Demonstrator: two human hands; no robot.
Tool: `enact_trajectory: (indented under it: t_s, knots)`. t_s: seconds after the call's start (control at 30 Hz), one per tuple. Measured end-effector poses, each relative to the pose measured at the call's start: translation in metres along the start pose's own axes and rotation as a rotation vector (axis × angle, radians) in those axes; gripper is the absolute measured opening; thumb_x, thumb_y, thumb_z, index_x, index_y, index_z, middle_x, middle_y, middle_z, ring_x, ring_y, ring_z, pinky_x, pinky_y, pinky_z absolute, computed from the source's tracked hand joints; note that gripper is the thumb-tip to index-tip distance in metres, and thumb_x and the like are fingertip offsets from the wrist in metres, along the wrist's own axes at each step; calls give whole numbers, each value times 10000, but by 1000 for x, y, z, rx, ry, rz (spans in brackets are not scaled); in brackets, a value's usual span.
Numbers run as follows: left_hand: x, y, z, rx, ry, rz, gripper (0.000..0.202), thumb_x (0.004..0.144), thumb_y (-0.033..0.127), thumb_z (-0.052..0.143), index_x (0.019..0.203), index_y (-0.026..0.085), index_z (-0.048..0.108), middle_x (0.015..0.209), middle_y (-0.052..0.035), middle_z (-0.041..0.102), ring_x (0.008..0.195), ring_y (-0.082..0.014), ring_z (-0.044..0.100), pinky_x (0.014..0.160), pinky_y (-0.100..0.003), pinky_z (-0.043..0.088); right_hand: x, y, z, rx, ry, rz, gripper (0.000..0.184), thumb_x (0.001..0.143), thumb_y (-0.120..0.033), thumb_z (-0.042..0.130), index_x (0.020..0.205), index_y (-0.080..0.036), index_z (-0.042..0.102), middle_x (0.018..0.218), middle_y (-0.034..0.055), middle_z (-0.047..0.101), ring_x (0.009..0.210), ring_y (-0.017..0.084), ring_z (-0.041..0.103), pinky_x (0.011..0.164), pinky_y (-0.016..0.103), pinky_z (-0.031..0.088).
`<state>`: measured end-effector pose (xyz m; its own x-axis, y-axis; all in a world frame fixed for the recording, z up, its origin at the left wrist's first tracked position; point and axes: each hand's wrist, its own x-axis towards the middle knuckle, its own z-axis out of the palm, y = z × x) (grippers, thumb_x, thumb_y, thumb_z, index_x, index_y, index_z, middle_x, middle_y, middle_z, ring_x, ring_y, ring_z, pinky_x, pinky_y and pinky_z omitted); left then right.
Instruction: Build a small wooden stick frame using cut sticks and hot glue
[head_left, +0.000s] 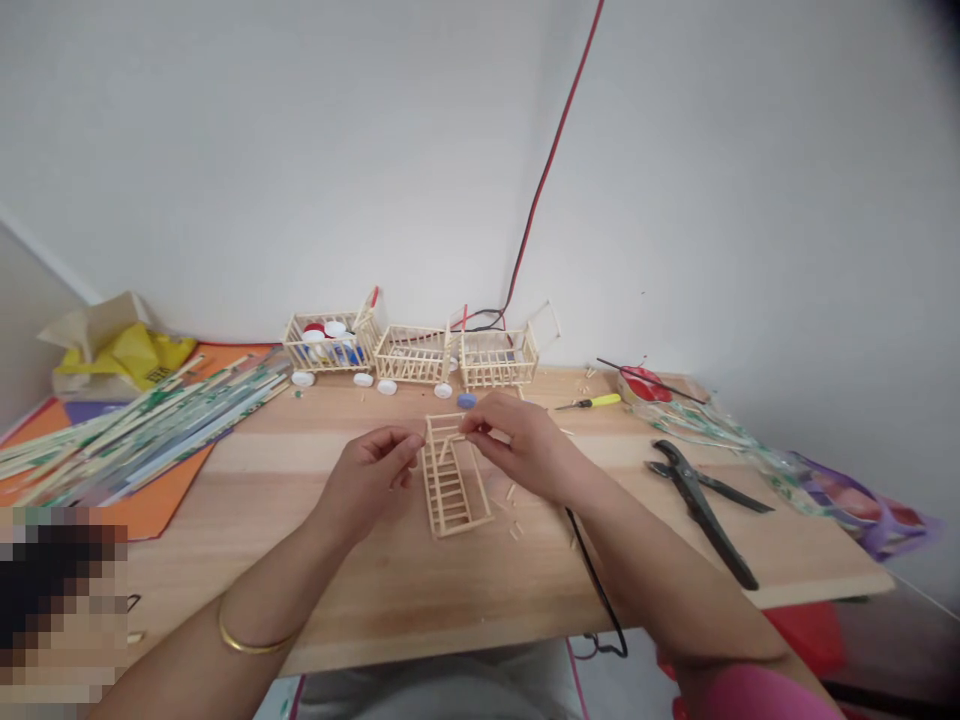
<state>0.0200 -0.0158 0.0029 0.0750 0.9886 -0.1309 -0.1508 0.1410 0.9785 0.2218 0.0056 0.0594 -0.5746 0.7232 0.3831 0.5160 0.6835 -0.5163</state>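
Note:
A small ladder-like frame of thin wooden sticks (456,492) lies on the wooden table in front of me. My left hand (379,465) is at its upper left corner, thumb and forefinger pinched together; what they hold, if anything, is too small to make out. Over the upper right part of the frame, my right hand (521,445) pinches a short wooden stick (453,437) between thumb and fingertips. Another short stick (444,451) slants across the frame just below it. Small stick offcuts (516,530) are scattered to the right of the frame.
Along the wall stand stick carts: one filled with bottle caps (330,345), another with white wheels (412,355), and a third (499,358). Black pliers (701,510) and a yellow-handled screwdriver (596,401) lie right. Bundled sticks (165,420) lie left. A black cable (596,580) hangs over the front edge.

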Motion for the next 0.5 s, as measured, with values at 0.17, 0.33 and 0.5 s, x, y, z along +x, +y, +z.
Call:
enact_trajectory:
  t_s: [0.17,0.33,0.5]
  knots:
    - [-5,4,-3,132,69,146,210,761,361,638,817,158,634,654,25,545,509,-72,444,508,-206,388,5,1,10,31,-33,17,111,851,-131,502,843,-188,596,813,24,603,777,129,555,698,242,418]
    - [-14,11,-5,494,38,540,109,797,257,610,878,190,637,820,-7,626,697,-110,543,660,-223,425,5,-12,12,121,-34,60,49,821,-146,530,836,-192,543,786,-2,584,708,110,533,658,233,407]
    - [-15,10,-3,604,69,586,92,841,222,552,790,181,617,739,6,614,674,-104,541,647,-214,410,-1,-12,14,137,63,103,159,776,-148,533,924,-205,541,851,8,597,760,123,541,702,254,419]
